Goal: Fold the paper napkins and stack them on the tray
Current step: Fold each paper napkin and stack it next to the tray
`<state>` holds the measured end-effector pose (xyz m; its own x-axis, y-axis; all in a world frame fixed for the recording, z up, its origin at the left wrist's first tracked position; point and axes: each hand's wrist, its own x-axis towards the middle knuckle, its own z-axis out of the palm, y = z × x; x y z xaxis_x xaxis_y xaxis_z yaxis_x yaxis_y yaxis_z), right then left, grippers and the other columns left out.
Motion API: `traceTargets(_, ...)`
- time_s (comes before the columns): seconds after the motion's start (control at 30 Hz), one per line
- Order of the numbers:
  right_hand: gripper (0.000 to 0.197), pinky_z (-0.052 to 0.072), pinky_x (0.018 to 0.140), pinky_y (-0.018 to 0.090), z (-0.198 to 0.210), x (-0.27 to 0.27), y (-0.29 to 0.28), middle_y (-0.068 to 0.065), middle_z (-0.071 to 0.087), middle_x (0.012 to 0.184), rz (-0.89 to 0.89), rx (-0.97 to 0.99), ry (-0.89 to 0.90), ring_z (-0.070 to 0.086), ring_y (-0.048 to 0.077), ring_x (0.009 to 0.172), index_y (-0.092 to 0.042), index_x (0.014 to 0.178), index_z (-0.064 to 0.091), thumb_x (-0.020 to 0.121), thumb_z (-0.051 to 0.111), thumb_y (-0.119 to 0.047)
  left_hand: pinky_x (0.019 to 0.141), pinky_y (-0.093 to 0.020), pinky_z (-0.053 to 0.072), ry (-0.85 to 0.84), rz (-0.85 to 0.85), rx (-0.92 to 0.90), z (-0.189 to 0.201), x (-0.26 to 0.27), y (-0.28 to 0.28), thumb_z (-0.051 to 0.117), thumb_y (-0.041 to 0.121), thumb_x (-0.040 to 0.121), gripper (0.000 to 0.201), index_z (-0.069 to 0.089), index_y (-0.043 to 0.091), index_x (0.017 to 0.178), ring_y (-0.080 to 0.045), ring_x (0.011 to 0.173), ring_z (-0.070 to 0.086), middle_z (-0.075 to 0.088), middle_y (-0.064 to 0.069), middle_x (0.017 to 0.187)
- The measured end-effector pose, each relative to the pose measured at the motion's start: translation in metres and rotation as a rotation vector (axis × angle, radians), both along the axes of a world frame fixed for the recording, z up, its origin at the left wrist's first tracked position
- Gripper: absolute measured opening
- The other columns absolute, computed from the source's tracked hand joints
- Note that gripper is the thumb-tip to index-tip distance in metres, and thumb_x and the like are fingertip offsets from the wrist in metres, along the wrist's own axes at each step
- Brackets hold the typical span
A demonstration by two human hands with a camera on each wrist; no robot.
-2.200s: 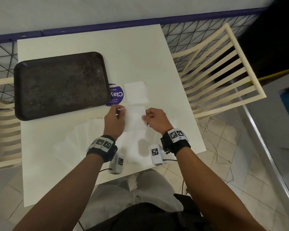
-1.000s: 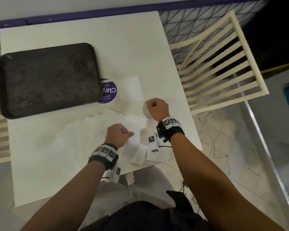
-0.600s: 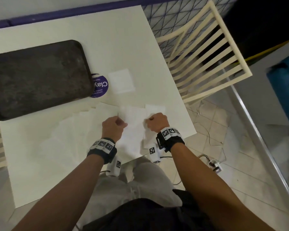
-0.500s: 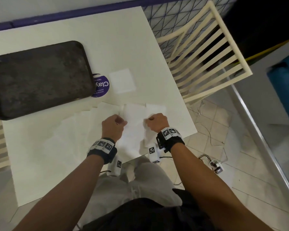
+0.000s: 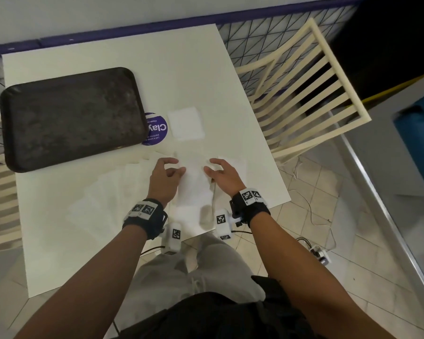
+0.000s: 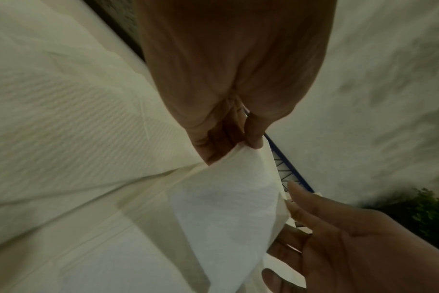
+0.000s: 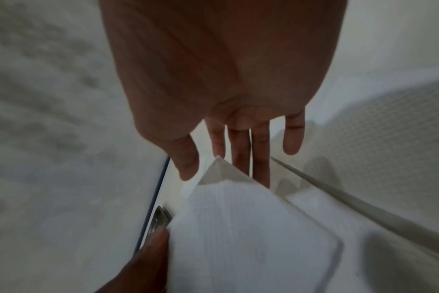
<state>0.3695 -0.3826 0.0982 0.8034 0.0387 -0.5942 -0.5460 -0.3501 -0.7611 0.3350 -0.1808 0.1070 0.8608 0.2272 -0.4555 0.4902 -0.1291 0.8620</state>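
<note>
A white paper napkin [image 5: 194, 184] lies lengthwise near the table's front edge, between my two hands. My left hand [image 5: 168, 172] is at its far left corner; in the left wrist view the thumb and curled fingers [image 6: 254, 138] pinch the napkin's [image 6: 225, 208] edge. My right hand [image 5: 218, 170] is at the far right corner with straight fingers [image 7: 261, 158], and the raised napkin corner [image 7: 219, 164] stands between thumb and fingers. One folded square napkin [image 5: 186, 123] lies further back. The dark tray [image 5: 71, 118] at the back left holds nothing.
Several unfolded white napkins [image 5: 108, 192] fan out on the white table [image 5: 181, 69] left of my hands. A round purple sticker [image 5: 157, 129] sits beside the tray. A cream slatted chair [image 5: 304, 94] stands right of the table; tiled floor lies beyond the near edge.
Both hands were closed fists pinching the napkin's far corners. Now the right hand's fingers have straightened and the left hand's fingers have loosened. The napkin stays in place.
</note>
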Motion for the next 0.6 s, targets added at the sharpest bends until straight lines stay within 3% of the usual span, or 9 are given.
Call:
traceTargets(0.1,0.046,0.051,0.074,0.026,0.004,0.001,0.001,0.005,0.062,0.081,0.008,0.133,-0.048,0.063,0.017,0.079,-0.035,0.124,0.064,0.082,0.082,-0.034,0.084,-0.050,0.062,-0.030,0.010,-0.044,0.005,0.001,0.001,0.068,0.025,0.097,0.032,0.055,0.040,0.122,-0.027,0.091,0.071,0.075,-0.008,0.091)
traceTargets(0.17,0.044,0.046,0.066,0.023,0.010,0.001,0.001,0.002,0.050,0.070,0.032,0.158,-0.113,0.053,0.018,0.070,-0.030,0.120,0.068,0.081,0.083,-0.019,0.080,-0.049,0.064,-0.057,0.006,-0.067,0.010,0.001,0.001,0.067,0.022,0.098,0.033,0.058,0.042,0.123,-0.028,0.097,0.071,0.073,-0.009,0.099)
traceTargets(0.2,0.041,0.046,0.067,0.024,0.011,0.002,0.002,-0.004,0.048,0.065,0.044,0.153,-0.146,0.050,0.017,0.067,-0.026,0.118,0.071,0.081,0.082,-0.013,0.080,-0.048,0.064,-0.064,0.001,-0.083,0.011,0.001,0.001,0.068,0.022,0.098,0.031,0.062,0.040,0.122,-0.027,0.097,0.071,0.073,-0.010,0.098)
traceTargets(0.27,0.036,0.054,0.077,0.031,0.013,0.005,0.004,-0.009,0.065,0.073,0.041,0.147,-0.190,0.061,0.018,0.071,-0.020,0.113,0.075,0.080,0.081,-0.007,0.083,-0.047,0.063,-0.066,-0.016,-0.110,0.013,0.002,0.001,0.073,0.020,0.095,0.025,0.070,0.032,0.117,-0.025,0.092,0.072,0.072,-0.008,0.090)
traceTargets(0.33,0.030,0.058,0.088,0.046,0.014,0.006,0.006,0.010,0.075,0.093,0.057,0.094,-0.225,0.067,0.034,0.087,-0.029,0.105,0.078,0.077,0.083,-0.018,0.086,-0.047,0.063,-0.060,-0.025,-0.107,0.012,0.002,0.002,0.080,0.017,0.088,0.022,0.077,0.025,0.109,-0.021,0.086,0.070,0.072,-0.002,0.085)
traceTargets(0.37,0.028,0.058,0.087,0.047,0.014,0.006,0.007,0.015,0.072,0.091,0.075,0.048,-0.235,0.065,0.038,0.086,-0.034,0.103,0.078,0.077,0.083,-0.025,0.087,-0.046,0.063,-0.056,-0.029,-0.091,0.011,0.002,0.002,0.082,0.017,0.086,0.021,0.079,0.024,0.105,-0.020,0.085,0.071,0.074,0.001,0.085)
traceTargets(0.43,0.023,0.053,0.072,0.033,0.015,0.008,0.005,0.006,0.057,0.067,0.098,-0.025,-0.261,0.053,0.024,0.065,-0.035,0.101,0.079,0.079,0.082,-0.029,0.088,-0.044,0.062,-0.062,-0.043,-0.019,0.010,0.003,0.003,0.083,0.018,0.085,0.017,0.080,0.025,0.101,-0.020,0.086,0.073,0.077,0.003,0.089)
traceTargets(0.5,0.018,0.042,0.066,0.021,0.019,0.010,0.003,-0.009,0.043,0.060,0.116,-0.065,-0.286,0.042,0.010,0.058,-0.031,0.100,0.080,0.082,0.081,-0.028,0.089,-0.041,0.062,-0.073,-0.065,0.070,0.010,0.004,0.004,0.080,0.022,0.088,0.014,0.080,0.024,0.101,-0.017,0.086,0.074,0.078,0.006,0.092)
traceTargets(0.6,0.012,0.042,0.069,0.018,0.024,0.009,0.003,-0.008,0.056,0.069,0.149,-0.106,-0.314,0.047,0.008,0.064,-0.031,0.096,0.080,0.084,0.080,-0.031,0.090,-0.037,0.060,-0.100,-0.132,0.189,0.010,0.006,0.006,0.076,0.027,0.092,0.014,0.080,0.022,0.103,-0.013,0.085,0.072,0.078,0.009,0.095)
